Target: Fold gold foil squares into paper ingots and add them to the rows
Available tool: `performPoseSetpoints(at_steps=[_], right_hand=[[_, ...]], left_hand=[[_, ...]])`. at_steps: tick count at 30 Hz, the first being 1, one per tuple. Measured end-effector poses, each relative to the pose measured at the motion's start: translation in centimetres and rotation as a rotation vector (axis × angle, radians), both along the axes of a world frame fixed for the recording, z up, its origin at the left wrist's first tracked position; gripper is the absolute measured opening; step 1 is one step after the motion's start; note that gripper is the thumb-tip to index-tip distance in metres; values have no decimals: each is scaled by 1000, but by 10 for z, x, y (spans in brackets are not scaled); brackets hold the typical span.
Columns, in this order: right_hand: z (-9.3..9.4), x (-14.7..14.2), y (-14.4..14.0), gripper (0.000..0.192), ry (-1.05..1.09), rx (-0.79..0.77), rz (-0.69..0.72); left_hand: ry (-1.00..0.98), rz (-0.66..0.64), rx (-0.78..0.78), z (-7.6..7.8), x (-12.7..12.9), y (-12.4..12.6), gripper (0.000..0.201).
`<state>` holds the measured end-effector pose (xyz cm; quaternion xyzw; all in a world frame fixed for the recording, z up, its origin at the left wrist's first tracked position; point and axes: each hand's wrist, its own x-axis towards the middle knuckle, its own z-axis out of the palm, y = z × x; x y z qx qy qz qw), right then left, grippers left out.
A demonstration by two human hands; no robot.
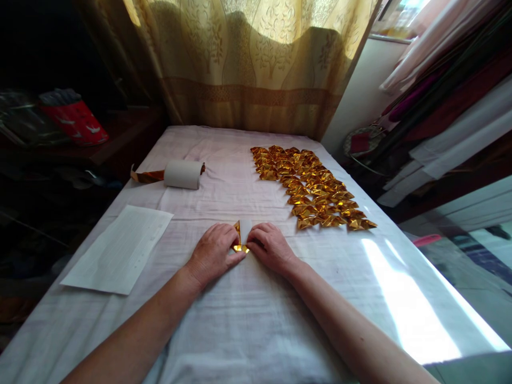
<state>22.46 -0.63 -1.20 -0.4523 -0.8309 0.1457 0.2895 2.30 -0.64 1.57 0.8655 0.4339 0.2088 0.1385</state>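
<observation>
The cloth-covered tabletop already carries dozens of folded gold pieces in rows at the far right. Near the front edge, the left hand and right hand pinch one half-folded gold paper between them, while a foil roll waits at the far left.

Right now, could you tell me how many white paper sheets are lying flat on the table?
1: the white sheet lies near the table's left edge, left of the left hand. The roll behind it may hold more, but wound up.
</observation>
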Motion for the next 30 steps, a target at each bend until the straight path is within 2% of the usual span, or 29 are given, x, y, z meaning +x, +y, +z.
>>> performPoseSetpoints(at_steps=[7,10,12,15,18,25,30], right_hand=[[-14,3,5,26,111,98,-115],[-17,2,7,44,77,106,-190],[-16,1,8,48,30,69,-196],[-13,0,9,49,9,23,-189],[-12,2,9,51,47,11,-194],[-14,6,6,43,111,16,-172],[-8,6,2,25,23,115,-121]], left_hand=[[-8,-61,-55,1,-6,5,15],[-13,-129,-99,4,-12,8,14],[-10,-170,-125,6,-15,10,17],[2,-219,-141,7,-19,11,20],[21,-234,-91,4,-24,13,20],[39,-126,75,-5,-42,18,46],[61,-74,141,-4,-48,22,33]])
